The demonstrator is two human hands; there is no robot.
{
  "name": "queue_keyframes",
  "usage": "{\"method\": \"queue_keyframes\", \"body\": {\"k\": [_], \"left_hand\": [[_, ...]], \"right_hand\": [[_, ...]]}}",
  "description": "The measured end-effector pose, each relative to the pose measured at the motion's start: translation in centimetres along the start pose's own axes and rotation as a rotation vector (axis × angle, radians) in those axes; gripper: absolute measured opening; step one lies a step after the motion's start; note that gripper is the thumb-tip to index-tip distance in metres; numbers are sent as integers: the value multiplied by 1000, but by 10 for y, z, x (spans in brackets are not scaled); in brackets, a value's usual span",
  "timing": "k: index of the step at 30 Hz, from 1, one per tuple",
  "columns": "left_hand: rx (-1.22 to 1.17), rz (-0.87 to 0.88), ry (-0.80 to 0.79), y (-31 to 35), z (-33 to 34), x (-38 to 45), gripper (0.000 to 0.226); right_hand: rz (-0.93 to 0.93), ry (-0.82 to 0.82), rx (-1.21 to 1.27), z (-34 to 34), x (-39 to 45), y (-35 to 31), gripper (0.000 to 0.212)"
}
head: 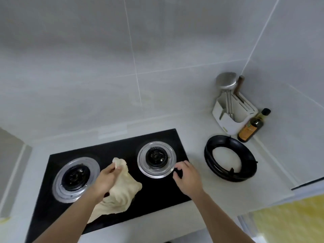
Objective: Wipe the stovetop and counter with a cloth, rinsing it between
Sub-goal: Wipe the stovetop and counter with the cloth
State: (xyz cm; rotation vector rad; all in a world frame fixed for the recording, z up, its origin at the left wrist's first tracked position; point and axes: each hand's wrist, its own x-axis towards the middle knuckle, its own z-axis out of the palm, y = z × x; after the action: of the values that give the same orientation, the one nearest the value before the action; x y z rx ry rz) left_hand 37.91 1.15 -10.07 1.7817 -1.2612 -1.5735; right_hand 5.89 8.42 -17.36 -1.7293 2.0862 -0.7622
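A pale bench (pixel 219 195) carries a black glass stovetop (pixel 122 149) with two burners. Between them the left hand (pixel 105 179) is closed around a bunched cream cloth (pixel 122 188) — its tail drapes onto the glass. The right hand (pixel 186 178) hovers, fingers loosely curled and holding nothing, beside the right burner (pixel 156 159) — black pan-support rings (pixel 230 158) lie well apart on the bench.

Left hand (pixel 107 179) grips cloth (pixel 122 192) over stovetop (pixel 122 149); right hand (pixel 186 178) empty.
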Motion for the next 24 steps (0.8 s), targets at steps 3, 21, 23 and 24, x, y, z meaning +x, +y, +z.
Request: {"method": "queue_keyframes", "body": {"k": [3,21,23,24], "left_hand": [[-169,-69,-56,-15,-32,-7,31],[-374,172,657,-117,-327,-46,43],[-176,317,656,-106,-319,-49,33],[-69,360,608,-106,-308,-49,31]], "right_hand": [[-3,-332,58,37,-14,-60,24],[-48,-406,-56,180,-38,-292,13],[-45,-404,-94,192,-36,-304,15],[-40,-417,-126,197,-34,-306,16]]}}
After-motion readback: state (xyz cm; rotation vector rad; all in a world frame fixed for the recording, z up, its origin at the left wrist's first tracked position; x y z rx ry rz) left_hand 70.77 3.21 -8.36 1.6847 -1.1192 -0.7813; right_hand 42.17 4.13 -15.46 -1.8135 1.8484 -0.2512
